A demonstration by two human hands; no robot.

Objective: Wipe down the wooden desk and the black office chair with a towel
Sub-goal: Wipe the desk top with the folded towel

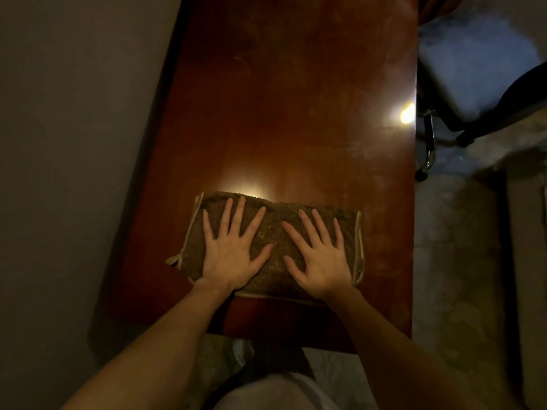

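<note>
Pressing flat on the folded towel (273, 247), both hands lie spread side by side, the left hand (233, 253) on its left half and the right hand (321, 258) on its right half, fingers straight and fanned apart, palms down, neither one curled round or pinching the cloth. That flat, two-handed hold looks chosen to put even weight over the whole pad so it can be pushed along the wood as one broad swipe, not bunched up. The towel sits on the near part of the wooden desk (296, 99), a little in from the near edge, with most of the reddish top stretching away beyond it and faint dusty smears showing toward the right side. Both forearms reach forward from the bottom of the view, wrists low and roughly parallel, which suits a forward push. The black office chair (488, 108) stands off the desk's right edge, apart from the hands, not yet wiped as far as one can judge
</note>
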